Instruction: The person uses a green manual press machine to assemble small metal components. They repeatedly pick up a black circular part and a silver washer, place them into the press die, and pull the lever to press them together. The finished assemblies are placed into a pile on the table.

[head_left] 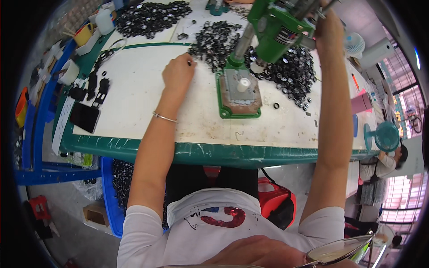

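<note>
A green hand press (278, 42) stands on the white work surface in front of me. My right hand (330, 33) is raised at its right side, closed around the press's lever, most of which is hidden behind the fingers. Under the ram, a white plastic peg (243, 85) sits on the metal base plate (233, 93). Left of the press, my left hand (178, 73) is closed, with a small black part (189, 63) showing at its fingertips. Beside that hand lies a heap of small black parts (214, 42). More black rings with shiny centres (292, 73) are piled to the right of the press.
Another heap of black parts (149, 20) covers the far left. A phone (85, 117) lies near the left edge. A single black ring (276, 106) rests right of the base. A pink cup (361, 102) and a teal fan (385, 136) stand at the right.
</note>
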`<move>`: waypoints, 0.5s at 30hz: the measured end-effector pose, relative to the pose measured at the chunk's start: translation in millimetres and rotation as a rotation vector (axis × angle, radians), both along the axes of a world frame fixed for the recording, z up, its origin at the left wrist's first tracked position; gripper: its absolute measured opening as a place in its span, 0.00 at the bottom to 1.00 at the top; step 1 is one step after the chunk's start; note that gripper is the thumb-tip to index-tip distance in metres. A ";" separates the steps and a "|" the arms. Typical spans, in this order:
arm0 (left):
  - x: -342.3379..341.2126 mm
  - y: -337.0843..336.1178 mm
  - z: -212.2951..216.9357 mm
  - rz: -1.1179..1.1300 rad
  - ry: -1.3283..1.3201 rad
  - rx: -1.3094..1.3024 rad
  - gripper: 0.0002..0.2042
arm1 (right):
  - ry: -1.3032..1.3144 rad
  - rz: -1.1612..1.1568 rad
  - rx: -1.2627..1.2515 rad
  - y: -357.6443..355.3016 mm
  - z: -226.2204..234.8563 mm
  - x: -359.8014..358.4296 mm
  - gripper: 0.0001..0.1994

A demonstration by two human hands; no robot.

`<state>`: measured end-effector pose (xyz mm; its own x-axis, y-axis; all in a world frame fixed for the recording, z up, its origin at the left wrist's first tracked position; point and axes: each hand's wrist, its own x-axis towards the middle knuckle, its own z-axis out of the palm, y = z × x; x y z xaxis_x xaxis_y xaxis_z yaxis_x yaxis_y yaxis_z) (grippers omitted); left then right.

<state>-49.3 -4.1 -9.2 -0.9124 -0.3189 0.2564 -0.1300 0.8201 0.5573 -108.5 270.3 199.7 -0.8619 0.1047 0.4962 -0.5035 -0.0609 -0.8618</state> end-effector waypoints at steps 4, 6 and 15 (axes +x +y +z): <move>-1.2 3.2 5.5 0.086 -0.022 -0.075 0.14 | 0.108 -0.122 0.039 20.5 -37.2 11.3 0.14; -2.8 1.1 3.6 0.089 -0.037 -0.116 0.15 | -0.068 -0.121 0.042 43.3 -74.0 16.2 0.15; 2.8 9.1 6.9 0.001 0.033 -0.148 0.07 | -0.023 -0.323 1.126 52.9 -194.6 46.9 0.13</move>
